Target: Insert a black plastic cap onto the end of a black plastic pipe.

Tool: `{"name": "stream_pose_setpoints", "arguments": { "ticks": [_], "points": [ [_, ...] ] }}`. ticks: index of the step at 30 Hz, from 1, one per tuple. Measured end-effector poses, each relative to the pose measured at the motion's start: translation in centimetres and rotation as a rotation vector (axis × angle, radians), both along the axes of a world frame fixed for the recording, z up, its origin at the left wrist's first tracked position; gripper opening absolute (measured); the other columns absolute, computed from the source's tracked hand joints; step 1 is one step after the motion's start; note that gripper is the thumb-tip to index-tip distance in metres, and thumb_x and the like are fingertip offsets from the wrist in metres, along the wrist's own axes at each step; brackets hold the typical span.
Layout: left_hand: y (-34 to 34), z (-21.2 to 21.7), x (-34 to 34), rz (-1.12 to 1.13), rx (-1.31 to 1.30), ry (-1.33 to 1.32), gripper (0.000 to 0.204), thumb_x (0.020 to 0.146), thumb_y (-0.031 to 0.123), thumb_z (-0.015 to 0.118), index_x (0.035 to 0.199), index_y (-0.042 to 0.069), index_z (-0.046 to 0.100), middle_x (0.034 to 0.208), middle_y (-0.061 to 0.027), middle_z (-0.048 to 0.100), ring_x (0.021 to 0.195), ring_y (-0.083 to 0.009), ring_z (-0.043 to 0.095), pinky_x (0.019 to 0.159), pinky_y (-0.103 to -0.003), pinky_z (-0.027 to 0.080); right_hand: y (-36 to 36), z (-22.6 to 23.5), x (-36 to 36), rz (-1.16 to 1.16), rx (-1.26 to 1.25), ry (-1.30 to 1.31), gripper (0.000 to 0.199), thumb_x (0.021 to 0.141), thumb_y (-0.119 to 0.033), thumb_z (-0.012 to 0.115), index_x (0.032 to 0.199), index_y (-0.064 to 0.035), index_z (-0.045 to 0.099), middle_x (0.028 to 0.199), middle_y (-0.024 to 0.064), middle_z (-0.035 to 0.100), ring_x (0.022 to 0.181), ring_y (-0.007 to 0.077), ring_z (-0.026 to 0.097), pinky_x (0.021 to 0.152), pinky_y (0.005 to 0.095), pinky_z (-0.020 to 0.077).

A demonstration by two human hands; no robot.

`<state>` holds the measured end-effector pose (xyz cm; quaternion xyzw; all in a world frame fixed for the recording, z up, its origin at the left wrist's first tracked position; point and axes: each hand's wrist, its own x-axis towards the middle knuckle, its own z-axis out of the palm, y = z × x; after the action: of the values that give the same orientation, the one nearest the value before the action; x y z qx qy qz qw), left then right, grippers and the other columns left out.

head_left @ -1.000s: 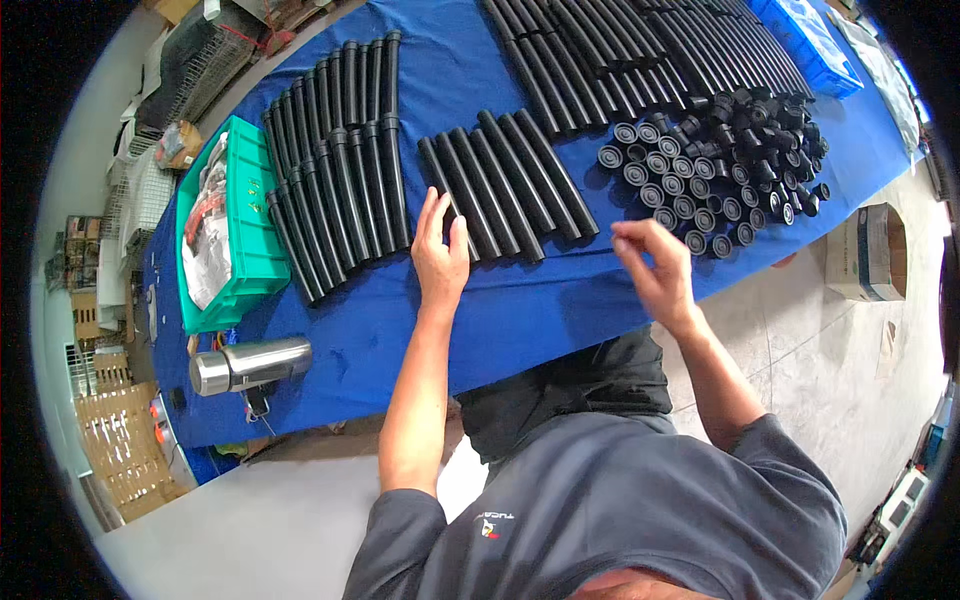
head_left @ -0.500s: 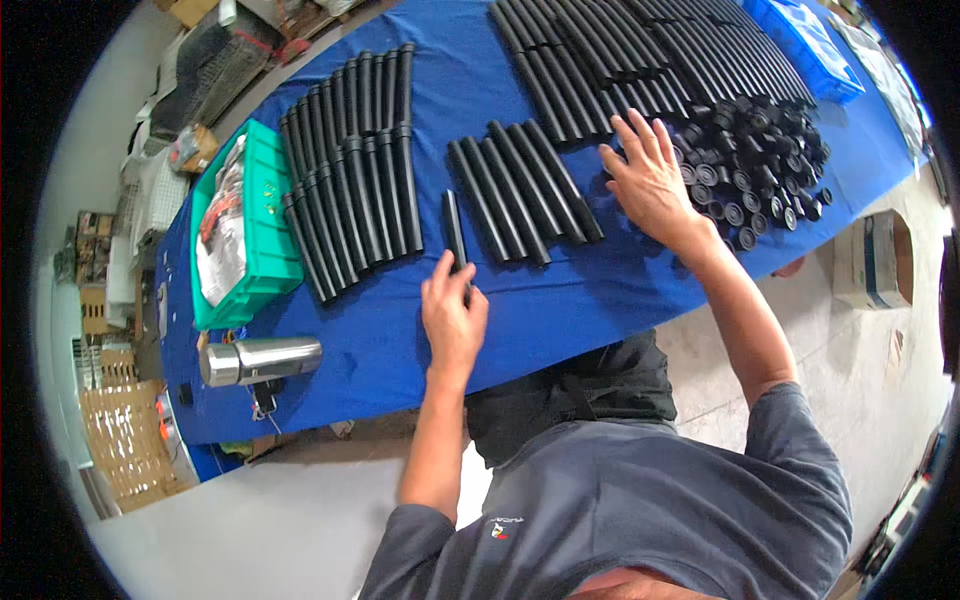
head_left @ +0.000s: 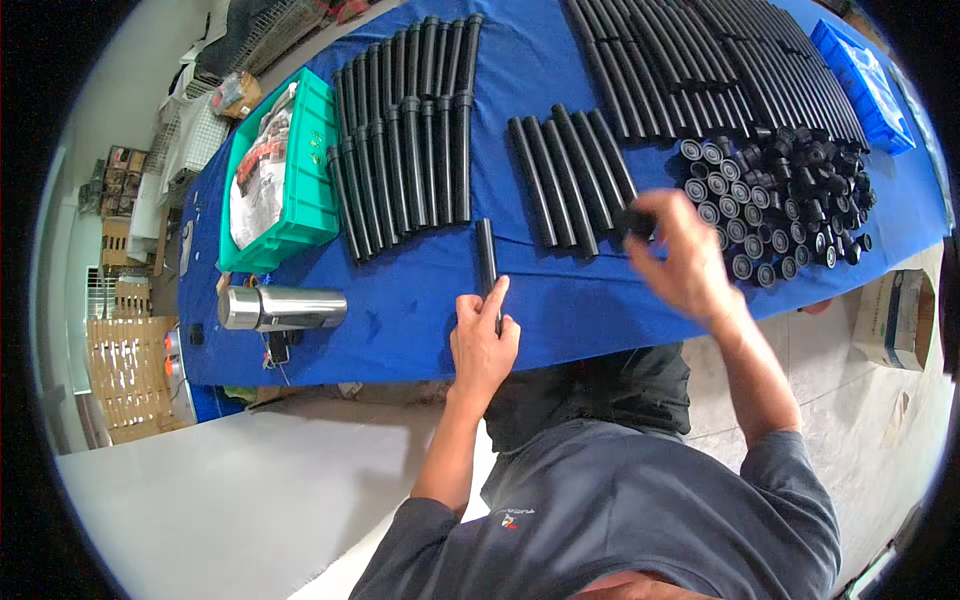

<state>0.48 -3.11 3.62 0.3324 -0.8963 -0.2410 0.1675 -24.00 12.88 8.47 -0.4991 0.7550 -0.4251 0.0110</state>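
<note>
My left hand (head_left: pixel 482 345) is closed round the near end of a short black tube (head_left: pixel 487 252) that points away from me on the blue cloth, its index finger stretched along the tube. In the fingers of my right hand (head_left: pixel 685 255), smeared a little by motion, is a round black cap (head_left: pixel 635 223). It hangs over the cloth just beyond the near ends of a small row of plain black tubes (head_left: pixel 565 180). To the right of that hand lie many loose black caps (head_left: pixel 790 200), several of them lined up with their round faces upward.
Capped black tubes (head_left: pixel 410 150) lie in two rows at the left. A green crate (head_left: pixel 312 170) and a steel flask (head_left: pixel 290 308) stand beyond them. More black tubes (head_left: pixel 690 70) and a blue crate (head_left: pixel 865 85) are at the far right. A cardboard box (head_left: pixel 900 320) sits on the floor.
My right hand has picked up a black cap from the pile and moved nearer me with it. My left hand still holds the tube. The whole view has shifted.
</note>
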Motion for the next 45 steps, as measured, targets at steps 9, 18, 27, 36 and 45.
{"name": "stream_pose_setpoints", "arguments": {
  "ticks": [9, 18, 27, 36, 45],
  "points": [
    [0.3, 1.1, 2.5, 0.119, 0.196, 0.293, 0.023, 0.093, 0.010, 0.061, 0.115, 0.002, 0.064, 0.092, -0.0097, 0.060, 0.073, -0.0178, 0.056, 0.066, -0.032, 0.046, -2.2, -5.5, 7.7, 0.259, 0.155, 0.097, 0.044, 0.071, -0.007, 0.072, 0.113, -0.0012, 0.059, 0.095, 0.0105, 0.059, 0.083, 0.0273, 0.063, 0.072, 0.0378, 0.0554],
    [-0.3, 1.1, 1.9, 0.173, 0.025, 0.139, 0.031, 0.097, 0.020, 0.064, 0.120, 0.000, 0.063, 0.087, -0.0150, 0.068, 0.059, -0.0189, 0.060, 0.057, -0.032, 0.051, -1.9, -6.9, 7.4, 0.266, 0.037, 0.111, 0.049, 0.073, -0.008, 0.072, 0.120, -0.0007, 0.057, 0.098, 0.0112, 0.059, 0.086, 0.0278, 0.062, 0.077, 0.0387, 0.0534],
    [-3.8, -0.3, 1.8, 0.274, 0.144, 0.018, 0.040, 0.096, 0.029, 0.067, 0.123, 0.000, 0.063, 0.065, -0.0064, 0.060, 0.054, -0.0124, 0.059, 0.050, -0.029, 0.048, -1.9, -6.8, 7.3, 0.275, 0.059, 0.085, 0.050, 0.073, -0.010, 0.074, 0.119, -0.0011, 0.057, 0.100, 0.0117, 0.059, 0.088, 0.0287, 0.062, 0.079, 0.0394, 0.0531],
    [-3.7, -1.8, 0.2, 0.197, 0.113, -0.039, 0.041, 0.096, 0.026, 0.066, 0.127, -0.001, 0.060, 0.069, -0.0091, 0.062, 0.055, -0.0143, 0.060, 0.053, -0.029, 0.049, -2.0, -6.9, 7.3, 0.278, 0.044, 0.079, 0.050, 0.073, -0.010, 0.075, 0.119, -0.0019, 0.056, 0.100, 0.0117, 0.059, 0.088, 0.0289, 0.062, 0.078, 0.0395, 0.0532],
    [-3.9, -0.8, -0.7, -0.156, -0.491, 0.160, 0.052, 0.082, 0.018, 0.078, 0.128, 0.003, 0.059, 0.114, -0.0164, 0.065, 0.106, -0.0304, 0.063, 0.090, -0.042, 0.051, -2.3, -6.8, 7.2, 0.267, 0.052, 0.073, 0.051, 0.073, -0.013, 0.076, 0.118, -0.0005, 0.056, 0.098, 0.0124, 0.059, 0.088, 0.0298, 0.062, 0.078, 0.0390, 0.0534]
  ]
}}
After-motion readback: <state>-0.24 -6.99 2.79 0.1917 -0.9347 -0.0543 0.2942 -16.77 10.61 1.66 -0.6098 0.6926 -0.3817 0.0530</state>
